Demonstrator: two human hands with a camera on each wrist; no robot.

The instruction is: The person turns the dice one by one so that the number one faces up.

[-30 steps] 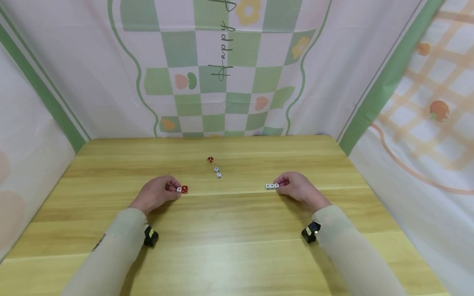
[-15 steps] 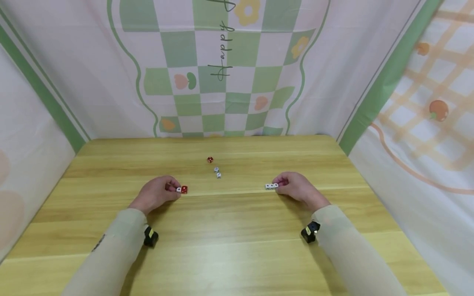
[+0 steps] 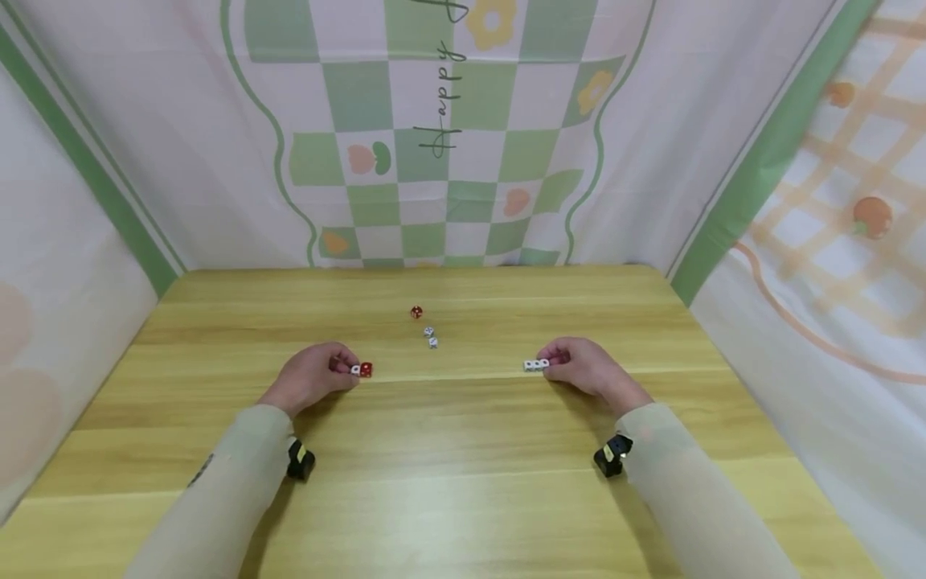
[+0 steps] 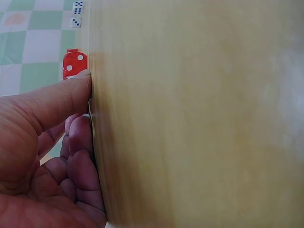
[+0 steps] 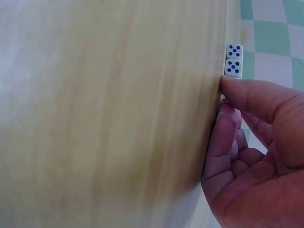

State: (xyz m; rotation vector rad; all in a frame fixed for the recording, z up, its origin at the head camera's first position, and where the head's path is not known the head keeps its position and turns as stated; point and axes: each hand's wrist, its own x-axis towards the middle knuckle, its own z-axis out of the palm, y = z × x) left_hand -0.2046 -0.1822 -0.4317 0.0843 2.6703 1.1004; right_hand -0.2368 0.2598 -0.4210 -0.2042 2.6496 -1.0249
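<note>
My left hand rests on the table and pinches a white die between thumb and fingers. Against that die's right side sits a red die; in the left wrist view this red die shows two white pips just beyond the thumb tip. Over on the right, three white dice stand in a short row. My right hand pinches the row's right-end die, and the left-end die is farthest from the fingers. The right wrist view shows a blue-pipped die past the thumb, the pinched one mostly hidden.
Between the hands and farther back lie a red die and two white dice, a rear one and a front one. A patterned cloth hangs behind the wooden table, with more cloth at both sides.
The head view has shifted slightly, so everything appears a little farther right. Both hands keep their pinch, and the dice hold about the same places on the table.
</note>
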